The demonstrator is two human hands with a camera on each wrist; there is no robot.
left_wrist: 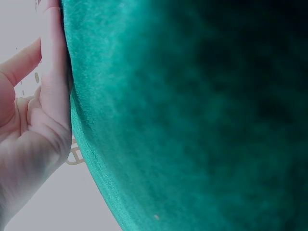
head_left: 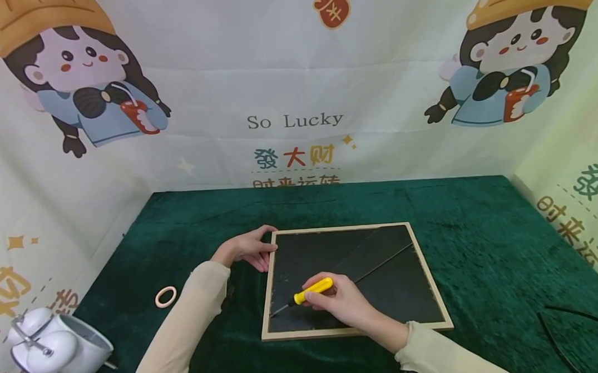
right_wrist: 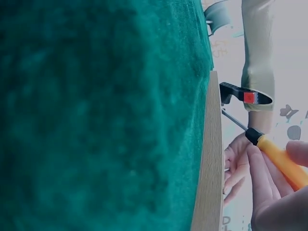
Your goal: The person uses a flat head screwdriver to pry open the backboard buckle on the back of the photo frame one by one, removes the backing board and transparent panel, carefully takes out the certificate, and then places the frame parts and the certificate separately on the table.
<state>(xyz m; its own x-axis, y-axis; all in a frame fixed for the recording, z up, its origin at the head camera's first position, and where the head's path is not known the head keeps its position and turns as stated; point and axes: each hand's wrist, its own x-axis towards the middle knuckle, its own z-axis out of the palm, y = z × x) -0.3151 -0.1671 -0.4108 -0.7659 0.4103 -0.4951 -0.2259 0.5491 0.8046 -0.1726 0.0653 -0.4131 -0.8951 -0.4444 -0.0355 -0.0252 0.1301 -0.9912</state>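
Observation:
A black panel in a pale wooden frame (head_left: 355,332) lies flat on the green cloth. My right hand (head_left: 341,301) pinches the yellow handle of a screwdriver (head_left: 319,289) between thumb and fingers. The screwdriver slants down to the left, its tip at the inner edge of the frame's near left corner. In the right wrist view the screwdriver (right_wrist: 276,161) shows its black collar and thin metal shaft. At the frame's far left side, my left hand (head_left: 249,249) touches the edge with spread fingers. Those fingers look mostly straight in the left wrist view, where the frame is out of sight.
A light wooden ring (head_left: 166,297) lies left of the left forearm. A white twin-bell alarm clock (head_left: 60,350) is at the near left. Black strips (head_left: 556,342) lie at the near right. Printed cloth (head_left: 294,86) hangs behind the table and along both sides.

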